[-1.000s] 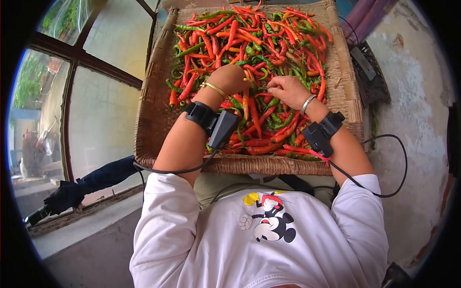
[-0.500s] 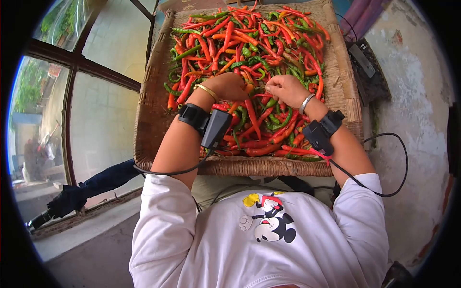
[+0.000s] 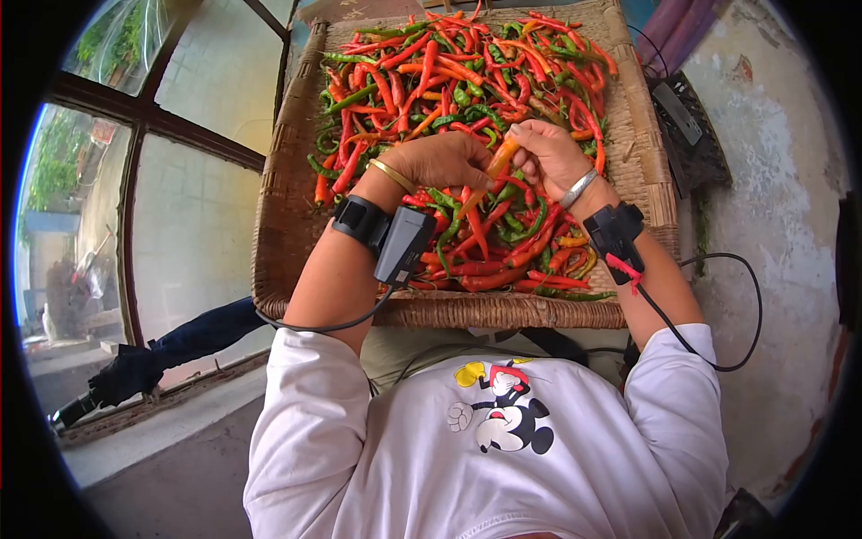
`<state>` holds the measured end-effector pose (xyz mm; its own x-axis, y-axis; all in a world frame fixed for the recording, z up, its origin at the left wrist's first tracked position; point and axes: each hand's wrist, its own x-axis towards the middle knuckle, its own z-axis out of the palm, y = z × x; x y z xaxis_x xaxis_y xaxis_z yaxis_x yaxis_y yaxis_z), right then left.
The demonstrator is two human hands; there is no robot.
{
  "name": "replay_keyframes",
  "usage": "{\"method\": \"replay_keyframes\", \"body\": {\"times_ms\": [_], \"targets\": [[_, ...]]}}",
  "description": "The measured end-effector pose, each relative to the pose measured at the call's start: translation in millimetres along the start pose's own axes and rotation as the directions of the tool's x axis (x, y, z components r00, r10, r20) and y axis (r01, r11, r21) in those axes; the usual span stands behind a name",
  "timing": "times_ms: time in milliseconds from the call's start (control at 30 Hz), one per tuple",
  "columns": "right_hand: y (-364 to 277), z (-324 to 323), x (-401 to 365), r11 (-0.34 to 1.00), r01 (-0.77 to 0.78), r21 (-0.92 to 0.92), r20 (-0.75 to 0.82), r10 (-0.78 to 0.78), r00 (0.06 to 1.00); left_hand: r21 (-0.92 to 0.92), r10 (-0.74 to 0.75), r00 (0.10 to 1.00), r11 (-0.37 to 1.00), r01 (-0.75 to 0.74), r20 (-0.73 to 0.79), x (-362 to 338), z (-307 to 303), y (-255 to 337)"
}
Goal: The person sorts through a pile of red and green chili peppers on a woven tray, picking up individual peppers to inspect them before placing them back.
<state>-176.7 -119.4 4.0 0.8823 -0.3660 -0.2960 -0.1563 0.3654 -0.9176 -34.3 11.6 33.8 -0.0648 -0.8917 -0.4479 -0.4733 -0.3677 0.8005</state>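
Observation:
A wide woven tray (image 3: 431,313) holds a heap of red, orange and green chili peppers (image 3: 440,76). Over the middle of the heap, an orange pepper (image 3: 501,160) slants between my two hands. My left hand (image 3: 440,162), with a gold bracelet at the wrist, has its fingers closed round the lower part of the pepper. The thumb and fingers of my right hand (image 3: 549,157), below a silver bracelet, pinch its upper end. Loose peppers lie under and in front of both hands.
Framed window panes (image 3: 202,180) stand on the left, with a dark folded umbrella (image 3: 197,337) by the sill. A dark crate (image 3: 687,126) is right of the tray, near the worn wall (image 3: 772,225). Black cables (image 3: 759,296) run from the wrist devices.
My right hand has moved slightly up and right and turned. The orange pepper now shows clearly between both hands, with my left hand shifted a little right.

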Motion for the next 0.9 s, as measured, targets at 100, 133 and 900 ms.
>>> {"method": "replay_keyframes", "body": {"times_ms": [100,133,900], "targets": [[2,-4,0,0.941,-0.103,0.322,0.011,0.105,0.994,-0.087,-0.068,0.998,0.994,0.068,0.009,-9,-6,6],[2,-5,1,0.95,-0.112,0.291,-0.053,0.133,0.99,-0.215,-0.083,0.996,0.974,0.073,-0.038,-11,-11,4],[4,-5,5,0.222,0.08,-0.972,0.083,0.008,0.996,0.594,0.092,0.986,0.805,0.008,-0.138,24,23,-14]]}}
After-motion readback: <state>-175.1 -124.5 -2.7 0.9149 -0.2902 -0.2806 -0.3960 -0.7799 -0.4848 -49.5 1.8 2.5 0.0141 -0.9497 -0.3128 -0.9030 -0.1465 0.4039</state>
